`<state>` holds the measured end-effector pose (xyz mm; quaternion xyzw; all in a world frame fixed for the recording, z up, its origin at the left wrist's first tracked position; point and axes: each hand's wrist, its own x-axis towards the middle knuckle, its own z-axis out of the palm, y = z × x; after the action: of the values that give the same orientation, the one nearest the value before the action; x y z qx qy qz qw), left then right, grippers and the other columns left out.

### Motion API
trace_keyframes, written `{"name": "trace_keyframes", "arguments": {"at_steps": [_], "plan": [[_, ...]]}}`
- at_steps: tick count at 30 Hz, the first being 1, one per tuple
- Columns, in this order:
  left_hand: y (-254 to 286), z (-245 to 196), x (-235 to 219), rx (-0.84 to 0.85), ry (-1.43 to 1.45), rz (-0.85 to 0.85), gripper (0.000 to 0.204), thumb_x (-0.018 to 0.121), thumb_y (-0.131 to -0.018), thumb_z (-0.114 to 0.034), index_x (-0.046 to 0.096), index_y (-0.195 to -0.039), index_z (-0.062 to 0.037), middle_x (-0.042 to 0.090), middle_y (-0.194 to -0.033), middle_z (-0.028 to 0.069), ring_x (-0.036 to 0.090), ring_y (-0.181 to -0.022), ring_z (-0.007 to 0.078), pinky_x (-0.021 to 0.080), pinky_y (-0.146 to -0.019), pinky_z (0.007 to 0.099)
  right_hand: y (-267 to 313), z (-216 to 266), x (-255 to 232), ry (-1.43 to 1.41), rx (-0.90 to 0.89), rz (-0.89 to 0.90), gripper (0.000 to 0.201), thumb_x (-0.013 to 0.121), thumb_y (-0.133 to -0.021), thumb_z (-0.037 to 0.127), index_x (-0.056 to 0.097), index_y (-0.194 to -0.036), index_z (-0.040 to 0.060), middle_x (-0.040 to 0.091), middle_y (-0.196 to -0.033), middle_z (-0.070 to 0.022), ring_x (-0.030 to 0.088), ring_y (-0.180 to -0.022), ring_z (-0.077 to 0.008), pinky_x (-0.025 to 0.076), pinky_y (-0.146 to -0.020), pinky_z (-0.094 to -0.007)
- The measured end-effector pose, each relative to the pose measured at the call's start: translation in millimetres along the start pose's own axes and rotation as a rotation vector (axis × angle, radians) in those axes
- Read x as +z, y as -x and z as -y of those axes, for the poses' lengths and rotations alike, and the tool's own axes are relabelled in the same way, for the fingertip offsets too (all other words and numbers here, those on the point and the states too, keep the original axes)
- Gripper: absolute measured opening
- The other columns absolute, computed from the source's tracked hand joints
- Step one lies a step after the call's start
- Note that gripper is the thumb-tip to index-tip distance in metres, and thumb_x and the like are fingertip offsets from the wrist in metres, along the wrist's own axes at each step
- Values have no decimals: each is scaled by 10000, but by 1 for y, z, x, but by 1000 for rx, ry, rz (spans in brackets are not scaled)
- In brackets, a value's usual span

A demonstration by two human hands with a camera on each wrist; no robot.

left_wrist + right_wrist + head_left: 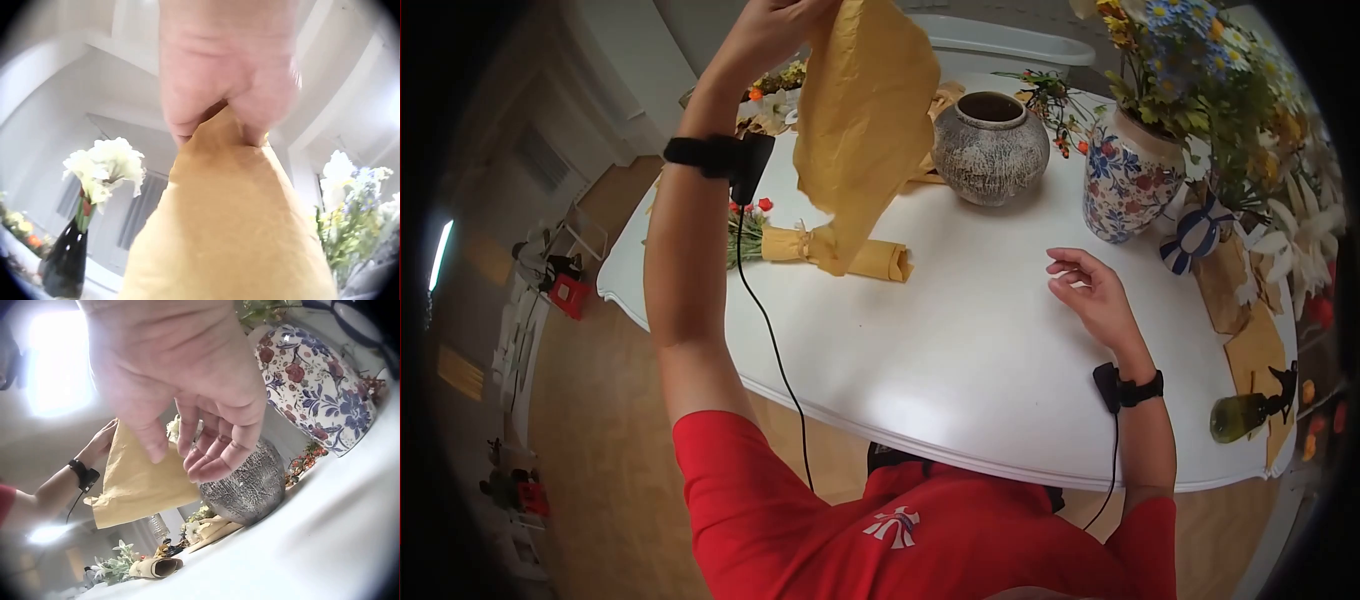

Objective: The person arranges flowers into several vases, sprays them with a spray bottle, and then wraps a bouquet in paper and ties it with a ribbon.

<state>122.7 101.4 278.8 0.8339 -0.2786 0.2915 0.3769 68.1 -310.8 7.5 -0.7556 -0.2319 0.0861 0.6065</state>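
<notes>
My left hand is raised high and pinches the top of a yellow-brown sheet of wrapping paper. The sheet hangs down over the table, and in the left wrist view it spreads out below the fingers. Its lower tip overlaps a bouquet wrapped in similar paper that lies on the white table. Red flowers and green stems show at the bouquet's left end. Nothing is in my right hand, which hovers over the table with fingers loosely bent, in front of the round grey pot.
A floral-patterned vase full of flowers stands at the back right, beside a blue-and-white striped vessel. A green spray bottle lies near the right edge on brown paper. Loose red-berried sprigs lie behind the pot.
</notes>
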Motion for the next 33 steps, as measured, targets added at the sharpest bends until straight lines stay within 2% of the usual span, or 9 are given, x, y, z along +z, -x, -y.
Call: {"name": "trace_keyframes", "arguments": {"at_steps": [6, 11, 14, 16, 19, 23, 26, 30, 33], "plan": [[39, -109, 49, -44, 221, 244, 127, 603, -1061, -147, 619, -1041, -23, 588, -849, -35, 554, -781, 63, 462, -684, 228, 9, 20, 17, 55, -105, -52, 975, 900, -790, 190, 351, -1593, 120, 534, -1457, -171, 556, -1312, -275, 507, -1035, -409], [98, -137, 142, 672, -171, 277, 232, 707, -904, -110, 681, -1134, -92, 684, -924, 10, 652, -810, 140, 527, -721, 292, 15, 28, 8, 234, -435, -312, 1298, 937, -728, 142, 38, -1664, 165, 294, -1641, -226, 360, -1501, -357, 409, -1164, -492], [158, -149, 187, 998, -291, 432, 224, 680, -838, -174, 662, -1059, -150, 572, -867, -27, 577, -744, 142, 465, -632, 294, 37, 26, -9, -25, -448, -302, 1275, 870, -759, 3, -9, -1666, 174, 419, -1577, -201, 471, -1414, -277, 401, -1160, -410], [192, -142, 210, 1079, -274, 476, 210, 639, -842, -183, 649, -1050, -159, 530, -876, -23, 529, -737, 120, 426, -631, 270, 57, 22, -19, 70, -535, -330, 1065, 832, -772, -11, 226, -1637, 124, 620, -1376, -135, 589, -1246, -220, 443, -1097, -356], [214, -131, 218, 1025, -232, 741, 197, 664, -882, -215, 663, -1058, -125, 576, -895, 3, 576, -769, 153, 473, -685, 310, 89, 19, -57, 385, -430, -110, 656, 787, -749, -32, 621, -1373, 82, 727, -1092, -80, 664, -1040, -215, 504, -966, -334], [207, -115, 215, 315, 112, 1187, 317, 665, -980, -318, 703, -1158, -58, 694, -1054, 136, 672, -986, 341, 541, -852, 435, 113, 25, -58, 547, -293, 56, 172, 768, -686, -28, 739, -833, 58, 684, -842, -76, 650, -847, -288, 517, -763, -365], [176, -100, 223, -88, 256, 1219, 281, 644, -984, -225, 703, -1198, -52, 705, -1101, 153, 670, -1055, 356, 543, -890, 440, 116, 22, -48, 589, -330, 126, 143, 775, -701, -4, 706, -816, 45, 675, -827, -63, 658, -834, -274, 519, -751, -360], [158, -54, 273, 148, 29, 932, 304, 627, -950, -115, 687, -1243, -60, 692, -1219, 147, 656, -1124, 335, 528, -959, 435, 98, 12, -35, 507, -376, 222, 105, 769, -718, 31, 687, -782, 42, 673, -825, -50, 666, -818, -263, 511, -712, -361], [153, -25, 306, 301, -95, 864, 398, 617, -917, -69, 659, -1311, -109, 636, -1332, 150, 599, -1225, 338, 488, -1047, 430, 79, 14, -23, 477, -479, 310, 88, 764, -727, 46, 687, -768, 55, 700, -863, -21, 680, -897, -251, 533, -930, -396]]}}
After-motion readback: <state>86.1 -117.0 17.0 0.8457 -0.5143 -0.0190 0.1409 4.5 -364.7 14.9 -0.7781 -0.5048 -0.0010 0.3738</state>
